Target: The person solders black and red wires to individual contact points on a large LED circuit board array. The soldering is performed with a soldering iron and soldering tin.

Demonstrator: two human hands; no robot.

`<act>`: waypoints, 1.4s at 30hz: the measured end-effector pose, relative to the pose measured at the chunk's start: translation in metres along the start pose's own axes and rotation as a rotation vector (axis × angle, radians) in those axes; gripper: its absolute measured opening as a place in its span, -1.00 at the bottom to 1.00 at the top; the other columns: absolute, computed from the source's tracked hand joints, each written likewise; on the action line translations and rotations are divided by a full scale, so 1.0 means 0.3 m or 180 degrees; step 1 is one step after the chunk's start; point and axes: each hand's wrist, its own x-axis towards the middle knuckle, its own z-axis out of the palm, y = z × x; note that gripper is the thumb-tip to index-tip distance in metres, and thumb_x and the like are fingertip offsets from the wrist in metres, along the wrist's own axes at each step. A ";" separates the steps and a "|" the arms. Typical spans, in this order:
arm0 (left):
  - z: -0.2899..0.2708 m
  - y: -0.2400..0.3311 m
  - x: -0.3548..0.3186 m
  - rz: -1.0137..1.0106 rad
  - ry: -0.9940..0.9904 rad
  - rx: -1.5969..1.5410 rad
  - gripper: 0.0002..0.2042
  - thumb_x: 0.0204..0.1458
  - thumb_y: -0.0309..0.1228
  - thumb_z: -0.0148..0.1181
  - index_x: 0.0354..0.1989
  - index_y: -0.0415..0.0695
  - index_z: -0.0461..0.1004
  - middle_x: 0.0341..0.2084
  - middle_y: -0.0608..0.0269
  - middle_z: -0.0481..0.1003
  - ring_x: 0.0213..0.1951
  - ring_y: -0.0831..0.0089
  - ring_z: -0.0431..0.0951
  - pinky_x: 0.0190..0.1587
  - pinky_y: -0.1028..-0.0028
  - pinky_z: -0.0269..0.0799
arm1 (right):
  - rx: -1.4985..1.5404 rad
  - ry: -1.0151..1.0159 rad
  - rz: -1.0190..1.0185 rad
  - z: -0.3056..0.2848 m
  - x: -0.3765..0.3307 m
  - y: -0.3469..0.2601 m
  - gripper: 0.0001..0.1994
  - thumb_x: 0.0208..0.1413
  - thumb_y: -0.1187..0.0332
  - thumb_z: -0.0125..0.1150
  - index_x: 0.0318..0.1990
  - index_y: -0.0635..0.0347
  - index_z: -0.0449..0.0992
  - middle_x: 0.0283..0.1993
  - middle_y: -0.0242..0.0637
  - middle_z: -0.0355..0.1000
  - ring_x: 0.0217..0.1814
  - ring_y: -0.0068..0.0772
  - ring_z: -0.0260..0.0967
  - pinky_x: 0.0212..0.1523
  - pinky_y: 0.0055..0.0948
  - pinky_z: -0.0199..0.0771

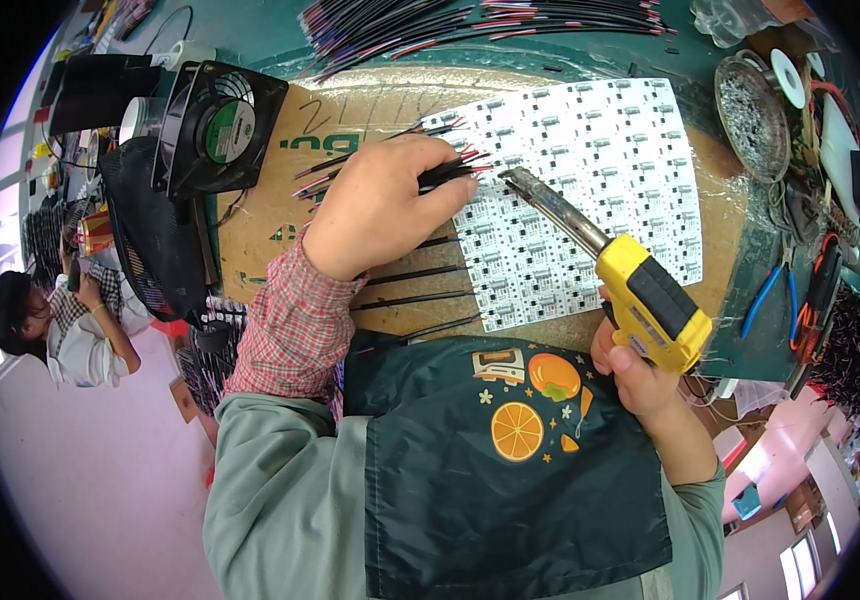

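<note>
My left hand (385, 205) is closed over several thin black cables (447, 174), whose red and white stripped ends point right over the white circuit board panel (580, 230). My right hand (640, 372) grips a yellow and black soldering gun (653, 300) from below. Its dark tip (512, 180) hangs over the panel, just right of the cable ends. Small dark components repeat in rows across the panel. Along its left edge, below my left hand, several separate black cables (415, 301) reach its border. Whether the tip touches the board I cannot tell.
A sheet of cardboard (250, 235) lies under the panel. A black fan (218, 130) stands left; bundled cables (390, 30) lie at the back. To the right are a round metal dish (752, 115) and blue-handled pliers (772, 298). Another person (75, 320) sits far left.
</note>
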 end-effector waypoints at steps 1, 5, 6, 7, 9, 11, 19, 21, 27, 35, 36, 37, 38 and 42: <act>-0.002 0.006 -0.002 0.0002 0.0000 0.0003 -0.82 -0.03 -0.40 0.23 -0.34 -0.26 0.51 -0.48 0.05 0.49 -0.42 0.23 0.49 -0.34 0.39 0.37 | 0.0006 -0.0004 -0.0012 0.000 0.001 0.000 -0.66 0.02 0.48 0.09 0.00 0.30 0.35 -0.40 -0.33 0.35 -0.41 -0.49 0.28 -0.41 -0.49 0.30; -0.012 0.024 -0.005 -0.0424 0.0005 -0.0492 -0.80 0.05 -0.36 0.15 -0.28 -0.26 0.46 -0.49 0.05 0.47 -0.43 0.17 0.47 -0.35 0.34 0.36 | 0.0113 0.0348 -0.0021 0.029 0.006 0.009 -0.31 -0.03 0.16 0.31 0.17 0.40 0.20 -0.57 -0.36 0.19 -0.61 -0.57 0.09 -0.59 -0.59 0.13; -0.014 0.024 -0.005 -0.0453 0.0027 -0.0530 -0.78 0.06 -0.33 0.13 -0.29 -0.27 0.44 -0.48 0.01 0.47 -0.42 0.08 0.48 -0.36 0.29 0.36 | 0.0118 0.0347 -0.0028 0.029 0.004 0.011 -0.31 -0.03 0.16 0.31 0.17 0.40 0.20 -0.57 -0.36 0.19 -0.61 -0.57 0.09 -0.59 -0.59 0.13; -0.015 0.022 -0.005 -0.0450 0.0027 -0.0526 -0.78 0.06 -0.33 0.13 -0.29 -0.27 0.44 -0.48 0.01 0.47 -0.42 0.08 0.48 -0.36 0.29 0.36 | 0.0118 0.0353 -0.0029 0.029 0.003 0.010 -0.31 -0.03 0.16 0.31 0.17 0.40 0.20 -0.57 -0.36 0.19 -0.62 -0.57 0.09 -0.59 -0.59 0.13; -0.016 0.020 -0.009 -0.0186 0.0130 -0.0287 -0.81 0.07 -0.37 0.12 -0.29 -0.27 0.46 -0.45 0.02 0.46 -0.38 0.11 0.47 -0.33 0.31 0.35 | 0.0121 0.0356 -0.0036 0.029 0.000 0.010 -0.31 -0.03 0.16 0.31 0.17 0.40 0.20 -0.57 -0.36 0.19 -0.62 -0.57 0.08 -0.59 -0.59 0.13; -0.015 0.012 -0.015 -0.0003 0.0311 -0.0200 -0.82 0.06 -0.38 0.14 -0.28 -0.27 0.47 -0.44 0.03 0.46 -0.37 0.12 0.46 -0.32 0.32 0.35 | 0.0078 0.0375 -0.0035 0.029 0.002 0.014 -0.31 -0.04 0.16 0.32 0.17 0.40 0.20 -0.57 -0.37 0.18 -0.61 -0.58 0.08 -0.59 -0.59 0.13; -0.071 0.102 -0.061 0.0162 0.1157 0.0141 -0.84 0.00 -0.48 0.19 -0.22 -0.21 0.50 -0.46 0.10 0.49 -0.38 0.17 0.49 -0.32 0.38 0.38 | 0.0146 0.0388 -0.0009 0.018 -0.014 0.020 -0.30 -0.05 0.16 0.33 0.18 0.39 0.19 -0.55 -0.37 0.19 -0.60 -0.58 0.08 -0.58 -0.59 0.14; -0.068 0.118 -0.070 0.0070 0.1152 0.0047 -0.83 0.00 -0.49 0.20 -0.22 -0.20 0.49 -0.45 0.09 0.50 -0.39 0.18 0.51 -0.33 0.39 0.40 | 0.0183 0.0391 0.0011 0.017 -0.019 0.019 -0.29 -0.04 0.15 0.33 0.18 0.39 0.19 -0.54 -0.38 0.19 -0.60 -0.58 0.08 -0.58 -0.59 0.14; -0.006 0.129 -0.094 -0.0383 0.0823 -0.0141 -0.80 -0.04 -0.48 0.25 -0.24 -0.19 0.42 -0.46 0.05 0.52 -0.41 0.19 0.56 -0.39 0.41 0.43 | 0.0135 0.0007 0.0016 -0.010 -0.030 0.006 -0.82 0.05 0.42 0.13 -0.19 0.26 0.39 -0.42 -0.35 0.33 -0.42 -0.50 0.26 -0.41 -0.49 0.28; 0.026 0.059 -0.067 -0.0335 0.0533 -0.0398 -0.78 -0.01 -0.38 0.26 -0.30 -0.25 0.44 -0.47 0.10 0.46 -0.42 0.28 0.47 -0.33 0.42 0.38 | 0.0115 -0.0024 0.0004 -0.013 -0.034 0.011 -0.77 0.04 0.42 0.14 -0.14 0.27 0.38 -0.40 -0.36 0.34 -0.40 -0.50 0.26 -0.39 -0.48 0.28; 0.023 0.054 -0.065 -0.0333 0.0533 -0.0398 -0.78 -0.01 -0.38 0.26 -0.30 -0.25 0.44 -0.47 0.10 0.46 -0.42 0.28 0.47 -0.33 0.42 0.38 | 0.0114 -0.0023 0.0002 -0.012 -0.034 0.010 -0.77 0.04 0.42 0.14 -0.14 0.27 0.38 -0.40 -0.36 0.34 -0.40 -0.50 0.26 -0.39 -0.48 0.28; 0.022 0.049 -0.063 -0.0294 0.0517 -0.0458 -0.78 -0.01 -0.37 0.26 -0.30 -0.26 0.45 -0.46 0.11 0.46 -0.41 0.29 0.46 -0.32 0.43 0.37 | 0.0078 -0.0004 0.0014 -0.012 -0.033 0.010 -0.76 0.04 0.42 0.14 -0.13 0.27 0.38 -0.39 -0.36 0.33 -0.40 -0.50 0.26 -0.39 -0.48 0.28; 0.022 0.046 -0.061 -0.0256 0.0500 -0.0517 -0.78 -0.01 -0.37 0.26 -0.31 -0.27 0.47 -0.45 0.11 0.45 -0.40 0.30 0.46 -0.31 0.43 0.37 | 0.0042 0.0015 0.0026 -0.011 -0.033 0.010 -0.75 0.04 0.43 0.14 -0.12 0.27 0.37 -0.39 -0.36 0.33 -0.39 -0.50 0.26 -0.39 -0.48 0.28; 0.031 0.045 -0.054 -0.0296 0.0478 -0.0575 -0.79 -0.01 -0.38 0.26 -0.29 -0.26 0.48 -0.47 0.14 0.46 -0.43 0.33 0.46 -0.33 0.45 0.37 | -0.0069 0.0319 -0.0028 0.013 -0.029 0.029 -0.33 -0.01 0.18 0.27 0.18 0.41 0.17 -0.53 -0.36 0.21 -0.59 -0.58 0.12 -0.57 -0.60 0.15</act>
